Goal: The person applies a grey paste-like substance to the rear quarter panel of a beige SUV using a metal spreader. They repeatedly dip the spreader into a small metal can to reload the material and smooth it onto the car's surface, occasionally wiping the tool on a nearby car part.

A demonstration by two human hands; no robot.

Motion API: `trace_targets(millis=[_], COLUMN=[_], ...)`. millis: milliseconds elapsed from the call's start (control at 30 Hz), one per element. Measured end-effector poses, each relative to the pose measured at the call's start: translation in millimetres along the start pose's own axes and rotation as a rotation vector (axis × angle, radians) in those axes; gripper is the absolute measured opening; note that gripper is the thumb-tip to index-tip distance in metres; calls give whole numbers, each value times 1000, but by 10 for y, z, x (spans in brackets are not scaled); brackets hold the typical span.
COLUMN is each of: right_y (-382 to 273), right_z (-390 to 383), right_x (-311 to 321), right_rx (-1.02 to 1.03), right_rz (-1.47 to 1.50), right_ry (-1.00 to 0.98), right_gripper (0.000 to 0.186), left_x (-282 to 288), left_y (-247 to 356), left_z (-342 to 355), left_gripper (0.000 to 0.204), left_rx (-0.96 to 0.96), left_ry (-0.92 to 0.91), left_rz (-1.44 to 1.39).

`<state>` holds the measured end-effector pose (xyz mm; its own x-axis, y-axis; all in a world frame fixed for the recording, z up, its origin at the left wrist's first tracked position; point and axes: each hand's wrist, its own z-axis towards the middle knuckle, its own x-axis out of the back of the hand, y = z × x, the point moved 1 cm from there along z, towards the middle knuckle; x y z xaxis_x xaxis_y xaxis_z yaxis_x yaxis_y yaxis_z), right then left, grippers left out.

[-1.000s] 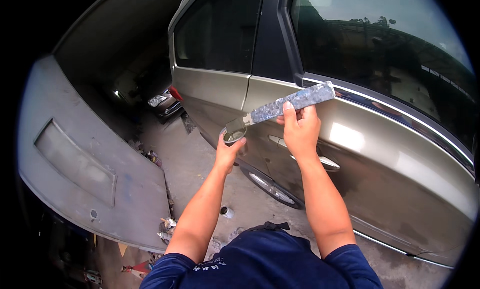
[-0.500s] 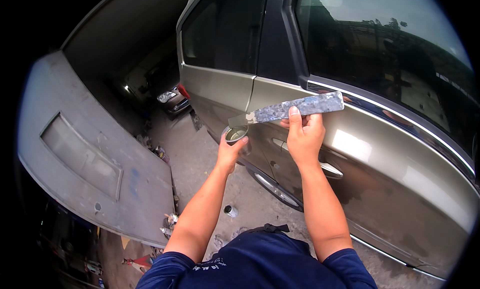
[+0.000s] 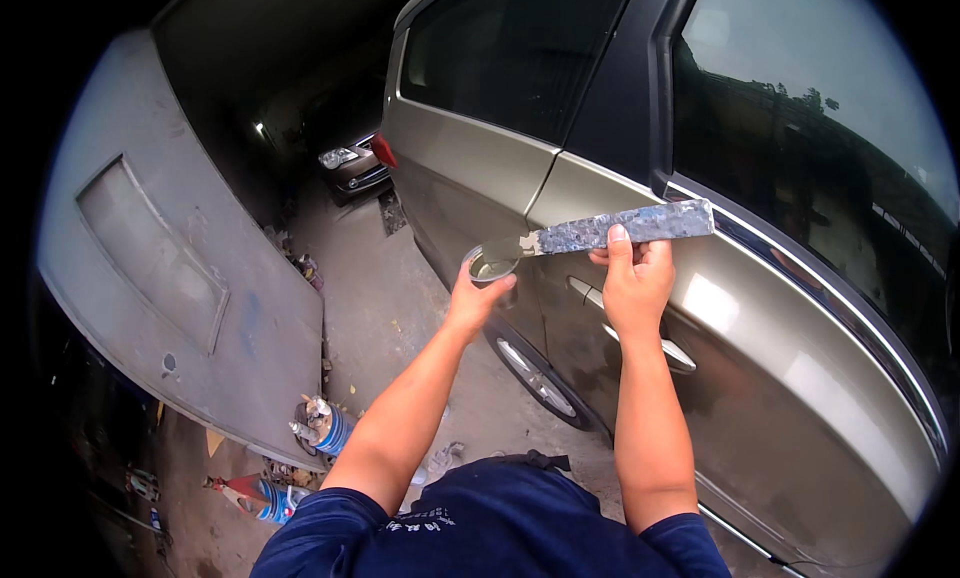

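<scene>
My left hand [image 3: 468,308] is closed around a small see-through cup [image 3: 492,270] with pale greenish liquid in it. My right hand [image 3: 638,278] pinches a long, flat mixing stick [image 3: 625,225], thumb on top and fingers beneath. Blue-grey dried paint crusts most of the stick. Its thinner, dark olive end reaches over the cup's rim; whether it touches the liquid I cannot tell. Both hands are held up in front of a champagne-coloured car [image 3: 770,408], close to its side door.
On the left stands a grey panel [image 3: 200,248] with a recessed window shape. Blue-banded cans [image 3: 332,430] stand at its foot, near a red object [image 3: 235,490]. Farther back, a dark car [image 3: 352,168] is parked in shade. The near car's wheel [image 3: 540,378] is beyond my arms.
My view has turned, so the hands, cup and stick appear farther right. The stick's end remains over the cup. More of the blue-banded cans shows, while the small floor can is out of sight.
</scene>
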<state>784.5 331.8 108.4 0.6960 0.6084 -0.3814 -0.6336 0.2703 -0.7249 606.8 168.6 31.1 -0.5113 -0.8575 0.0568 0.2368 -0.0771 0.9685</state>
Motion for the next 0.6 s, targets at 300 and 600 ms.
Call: trace_targets(millis=[300,600], right_y=[161,836], right_z=[-127,-430], right_x=[-568,-1184], right_rx=[58,-30], right_rz=[-304,-512], right_ry=[-404,-730], right_gripper=[14,19], left_x=[289,791], left_y=[-361,-1223], left_z=[-358,-458], left_gripper=[67,78], left_rx=[122,-47], left_ry=[82,222], left_rz=[-97,119])
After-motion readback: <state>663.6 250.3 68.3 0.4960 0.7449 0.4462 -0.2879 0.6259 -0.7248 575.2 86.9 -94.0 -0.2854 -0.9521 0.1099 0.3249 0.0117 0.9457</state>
